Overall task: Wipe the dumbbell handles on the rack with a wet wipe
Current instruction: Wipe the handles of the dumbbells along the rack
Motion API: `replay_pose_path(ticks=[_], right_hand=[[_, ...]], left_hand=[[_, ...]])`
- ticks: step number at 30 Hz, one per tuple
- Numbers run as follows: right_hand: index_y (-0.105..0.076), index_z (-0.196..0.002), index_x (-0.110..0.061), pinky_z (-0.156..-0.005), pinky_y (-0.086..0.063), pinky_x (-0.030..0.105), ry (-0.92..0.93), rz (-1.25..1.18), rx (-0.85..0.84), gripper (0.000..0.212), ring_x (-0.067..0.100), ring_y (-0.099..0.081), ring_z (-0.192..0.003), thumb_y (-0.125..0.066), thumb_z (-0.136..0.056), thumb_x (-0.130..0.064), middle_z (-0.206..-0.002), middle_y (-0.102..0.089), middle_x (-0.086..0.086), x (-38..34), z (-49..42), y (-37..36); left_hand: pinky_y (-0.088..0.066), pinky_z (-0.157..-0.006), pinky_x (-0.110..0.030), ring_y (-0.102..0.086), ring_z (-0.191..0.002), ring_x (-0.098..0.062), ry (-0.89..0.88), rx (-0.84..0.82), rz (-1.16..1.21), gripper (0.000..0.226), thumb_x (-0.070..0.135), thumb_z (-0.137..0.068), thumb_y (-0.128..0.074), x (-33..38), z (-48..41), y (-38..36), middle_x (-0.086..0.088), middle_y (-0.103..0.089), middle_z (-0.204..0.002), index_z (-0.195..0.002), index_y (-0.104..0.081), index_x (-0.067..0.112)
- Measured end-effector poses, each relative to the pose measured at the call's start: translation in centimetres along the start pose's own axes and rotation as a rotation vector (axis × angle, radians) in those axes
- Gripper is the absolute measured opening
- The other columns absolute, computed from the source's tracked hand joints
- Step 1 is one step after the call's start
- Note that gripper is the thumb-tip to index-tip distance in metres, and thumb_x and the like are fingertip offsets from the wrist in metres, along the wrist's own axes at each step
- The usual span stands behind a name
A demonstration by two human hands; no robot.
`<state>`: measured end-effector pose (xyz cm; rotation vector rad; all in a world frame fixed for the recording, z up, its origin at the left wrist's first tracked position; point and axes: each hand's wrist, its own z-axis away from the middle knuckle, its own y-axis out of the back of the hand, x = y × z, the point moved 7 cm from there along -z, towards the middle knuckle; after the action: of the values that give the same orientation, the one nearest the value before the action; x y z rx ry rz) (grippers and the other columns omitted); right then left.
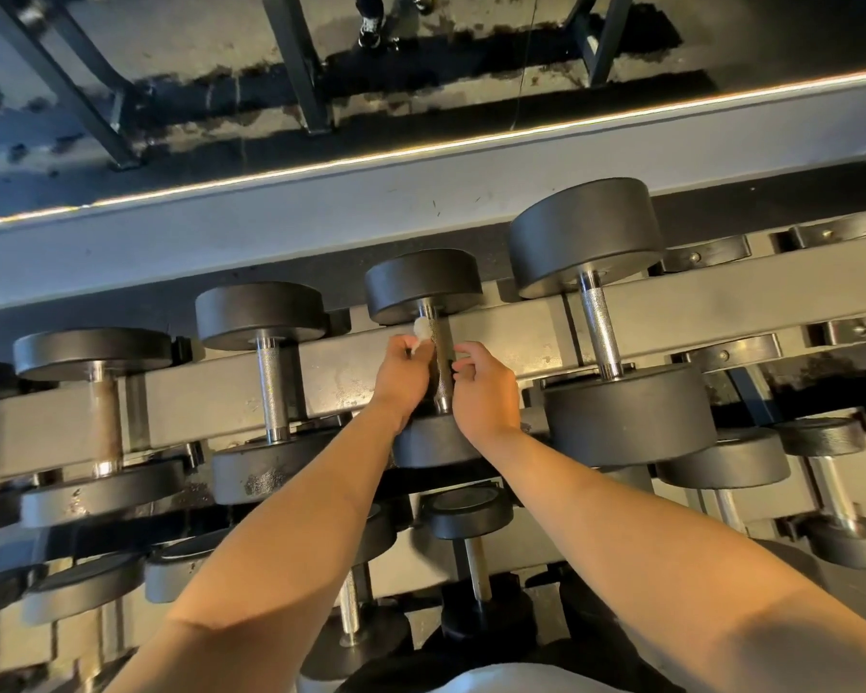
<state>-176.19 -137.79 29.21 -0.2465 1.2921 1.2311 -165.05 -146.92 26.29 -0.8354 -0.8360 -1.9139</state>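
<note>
A black dumbbell with a knurled steel handle (441, 342) lies on the top tier of the grey rack (351, 357), in the middle of the view. My left hand (405, 375) pinches a small white wet wipe (422, 331) against the left side of that handle. My right hand (486, 387) is at the handle's right side with its fingers curled toward the bar; whether it grips the bar is hidden. Both forearms reach up from the bottom of the view.
More dumbbells fill the top tier: a big one (598, 332) to the right, two (276, 387) (103, 417) to the left. Lower tiers hold smaller dumbbells (476, 557). Behind the rack runs a grey ledge (321, 207) under a mirror.
</note>
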Motion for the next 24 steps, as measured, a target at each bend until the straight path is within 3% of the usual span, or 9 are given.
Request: replay_pose_path(ticks=[3,7,9,12,16,21,24], right_hand=[[-0.059,-0.133,-0.027,-0.095,-0.053,0.04,0.003,0.02,0.002,0.041,0.018,-0.062,-0.108,-0.043,-0.098,-0.012,-0.119,-0.067,-0.001,-0.1,0.0,0.1],[-0.059,-0.131,-0.029,-0.094,-0.053,0.043,-0.005,0.031,0.011,0.04,0.024,-0.062,-0.105,-0.043,-0.097,-0.014,-0.117,-0.067,0.001,-0.3,0.1,0.1],[-0.059,-0.131,-0.029,-0.093,-0.053,0.043,-0.007,0.036,0.011,0.039,0.025,-0.062,-0.104,-0.042,-0.098,-0.014,-0.115,-0.067,0.002,-0.3,0.2,0.1],[-0.06,-0.129,-0.028,-0.091,-0.054,0.044,-0.006,0.027,0.006,0.037,0.023,-0.063,-0.101,-0.042,-0.099,-0.014,-0.11,-0.068,0.0,-0.3,0.3,0.0],[-0.06,-0.13,-0.026,-0.091,-0.054,0.042,-0.007,0.024,0.018,0.037,0.023,-0.064,-0.101,-0.043,-0.099,-0.013,-0.109,-0.07,-0.001,-0.3,0.3,0.2],[-0.059,-0.129,-0.029,-0.09,-0.055,0.046,0.001,0.033,0.024,0.036,0.026,-0.064,-0.101,-0.043,-0.1,-0.016,-0.11,-0.069,0.003,-0.2,0.2,0.1],[-0.06,-0.124,-0.032,-0.089,-0.055,0.048,0.004,0.031,0.021,0.033,0.027,-0.064,-0.1,-0.042,-0.099,-0.019,-0.11,-0.069,0.004,-0.3,0.2,0.1]], left_hand=[[-0.041,-0.063,-0.027,-0.059,-0.078,-0.012,-0.047,-0.031,-0.195,0.015,0.032,-0.101,-0.054,0.0,0.9,0.1,-0.002,-0.065,-0.092,-0.107,-0.05,0.019],[-0.045,-0.071,-0.028,-0.063,-0.088,-0.015,-0.125,-0.077,-0.363,0.01,0.032,-0.097,-0.06,0.0,1.4,0.0,0.0,-0.067,-0.097,-0.096,-0.051,0.027],[-0.049,-0.078,-0.03,-0.065,-0.091,-0.017,-0.102,-0.079,-0.323,0.009,0.032,-0.096,-0.062,0.2,1.2,0.2,-0.002,-0.07,-0.099,-0.094,-0.054,0.029],[-0.051,-0.087,-0.036,-0.065,-0.094,-0.02,-0.08,0.026,-0.073,0.008,0.034,-0.096,-0.063,1.2,0.4,1.0,-0.006,-0.071,-0.103,-0.093,-0.059,0.028],[-0.05,-0.083,-0.036,-0.058,-0.086,-0.018,-0.078,0.039,0.096,0.012,0.033,-0.1,-0.057,2.6,-0.5,-0.8,-0.005,-0.065,-0.099,-0.103,-0.061,0.022],[-0.049,-0.068,-0.031,-0.063,-0.084,-0.021,-0.171,0.041,-0.172,0.009,0.033,-0.103,-0.052,2.4,0.4,-1.2,-0.006,-0.066,-0.096,-0.107,-0.056,0.026],[-0.046,-0.062,-0.019,-0.064,-0.083,-0.013,-0.257,0.006,-0.303,0.007,0.032,-0.1,-0.058,2.2,1.1,-0.6,-0.001,-0.069,-0.093,-0.103,-0.063,0.029]])
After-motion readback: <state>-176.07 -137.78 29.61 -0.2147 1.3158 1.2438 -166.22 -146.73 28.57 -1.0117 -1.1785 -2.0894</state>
